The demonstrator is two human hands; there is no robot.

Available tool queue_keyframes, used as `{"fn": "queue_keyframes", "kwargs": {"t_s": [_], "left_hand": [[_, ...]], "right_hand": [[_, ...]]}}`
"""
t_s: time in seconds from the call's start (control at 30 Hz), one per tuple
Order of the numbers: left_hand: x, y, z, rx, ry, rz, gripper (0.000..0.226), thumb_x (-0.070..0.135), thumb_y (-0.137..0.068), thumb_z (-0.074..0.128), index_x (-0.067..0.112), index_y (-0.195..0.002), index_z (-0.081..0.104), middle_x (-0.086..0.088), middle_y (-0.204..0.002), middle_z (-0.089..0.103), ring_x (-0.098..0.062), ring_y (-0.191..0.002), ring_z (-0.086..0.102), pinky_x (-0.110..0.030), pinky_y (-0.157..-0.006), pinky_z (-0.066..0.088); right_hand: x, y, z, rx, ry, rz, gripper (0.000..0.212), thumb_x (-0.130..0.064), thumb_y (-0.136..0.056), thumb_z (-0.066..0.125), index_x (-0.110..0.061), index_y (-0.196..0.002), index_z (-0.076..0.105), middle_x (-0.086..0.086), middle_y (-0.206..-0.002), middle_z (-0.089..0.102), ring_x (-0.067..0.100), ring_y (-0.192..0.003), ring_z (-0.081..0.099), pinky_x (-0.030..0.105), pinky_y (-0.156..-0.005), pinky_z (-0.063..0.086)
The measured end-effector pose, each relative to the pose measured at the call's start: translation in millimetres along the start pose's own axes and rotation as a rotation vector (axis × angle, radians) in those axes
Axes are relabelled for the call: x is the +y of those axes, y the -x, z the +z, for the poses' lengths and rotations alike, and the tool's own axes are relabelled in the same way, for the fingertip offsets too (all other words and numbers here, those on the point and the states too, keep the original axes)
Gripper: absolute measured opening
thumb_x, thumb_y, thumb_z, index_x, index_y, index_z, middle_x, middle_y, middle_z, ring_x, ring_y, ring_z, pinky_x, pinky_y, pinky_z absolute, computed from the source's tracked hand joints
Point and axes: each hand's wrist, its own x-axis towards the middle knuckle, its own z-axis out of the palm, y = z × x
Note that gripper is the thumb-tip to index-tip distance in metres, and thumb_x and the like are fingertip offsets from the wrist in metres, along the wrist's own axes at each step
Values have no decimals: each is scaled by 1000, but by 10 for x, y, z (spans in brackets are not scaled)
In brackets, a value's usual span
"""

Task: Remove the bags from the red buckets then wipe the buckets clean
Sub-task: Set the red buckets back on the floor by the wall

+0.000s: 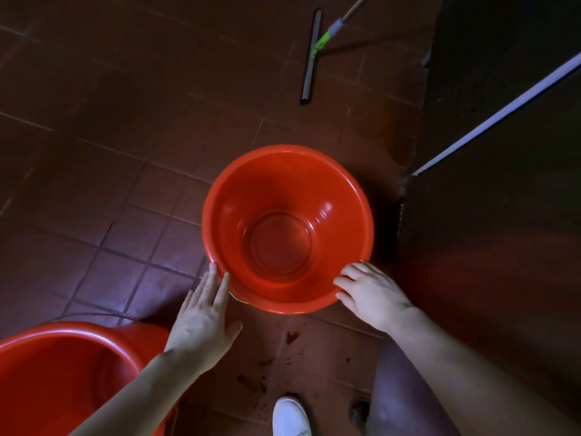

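Down on the floor level, the biggest thing is the reddish-brown tiled floor, which fills most of the view, with a dark wall or panel taking up the right side. Next up is a second red bucket cut off at the bottom left corner, mouth facing up. The red bucket that matters sits upright on the tiles about mid-frame, close to that dark panel. Its opening points straight up at the camera, so its axis runs vertical, and being round it has no long side to speak of. Inside is glossy bare red plastic down to a ringed base. Both bare forearms reach in from below. The left hand is flat with its fingers straight, tips touching the outside of the rim at the near left. The right hand has its fingers bent and hooked onto the near right rim, thumb out of sight. A long white pole slants across the dark panel. A squeegee lies further off, blade running away from the person, handle angling off to the upper right past a green joint. One white shoe pokes in at the bottom edge, and a few dark specks dot the tiles just below the bucket.
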Motion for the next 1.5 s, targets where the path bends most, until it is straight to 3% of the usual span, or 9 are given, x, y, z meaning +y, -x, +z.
{"fn": "queue_keyframes", "kwargs": {"t_s": [0.2,0.5,0.63,0.7,0.83,0.93,1.13,1.33,1.5], "left_hand": [[555,-234,57,-21,-16,84,87,53,-94,46,24,-154,-9,-3,-159,-26,-19,-150,-6,-33,-122,4],[977,-306,214,-109,47,44,91,51,-94,48,28,-152,-19,4,-153,-38,-20,-149,-7,-35,-120,5],[798,-207,77,-84,87,40,83,45,-93,51,38,-153,-6,5,-161,-19,-18,-150,-6,-37,-122,7],[656,-88,-37,-19,124,21,76,42,-94,52,34,-154,7,0,-163,-1,-20,-149,6,-36,-122,13],[244,333,-282,125,156,-35,59,23,-88,62,17,-143,43,-10,-142,44,-30,-127,42,-38,-110,33],[-221,743,-407,230,187,-65,50,10,-80,70,10,-128,57,-14,-119,56,-36,-109,53,-46,-96,45],[-1047,1577,-359,309,183,-242,59,12,-79,74,9,-134,53,-19,-130,51,-42,-114,49,-51,-97,43],[-1796,2628,17,243,171,-433,68,28,-82,71,24,-144,42,-14,-142,37,-40,-126,38,-49,-100,42],[-2386,3284,414,137,255,-691,81,35,-77,75,25,-146,35,-24,-152,22,-44,-137,25,-50,-109,32]], "right_hand": [[455,334,184,-69,-50,168,38,-45,-99,40,-32,-133,52,-9,-138,46,12,-135,35,25,-107,32],[714,578,273,-113,-62,216,43,-41,-99,44,-28,-140,45,-5,-148,39,14,-146,20,30,-120,14],[584,547,161,-79,-39,240,45,-41,-98,44,-27,-141,43,-2,-149,39,17,-145,24,32,-121,11],[433,519,66,-43,-22,203,43,-41,-98,44,-26,-138,46,-1,-143,44,20,-139,32,31,-118,17],[-74,466,-139,-17,-27,100,39,-41,-97,43,-23,-131,51,-1,-133,49,21,-127,41,32,-110,31],[-650,473,-284,21,-83,54,36,-40,-97,43,-23,-127,53,-2,-128,50,21,-123,44,34,-104,38],[-1989,662,-303,103,-169,-73,32,-37,-98,42,-23,-126,52,-3,-128,48,20,-123,42,37,-101,41],[-3317,1043,-39,106,-172,-162,37,-35,-97,45,-20,-130,50,2,-130,49,24,-123,42,37,-108,32],[-4070,1167,217,48,-73,-279,42,-33,-96,50,-18,-135,47,7,-140,44,27,-134,35,38,-118,20]]}}
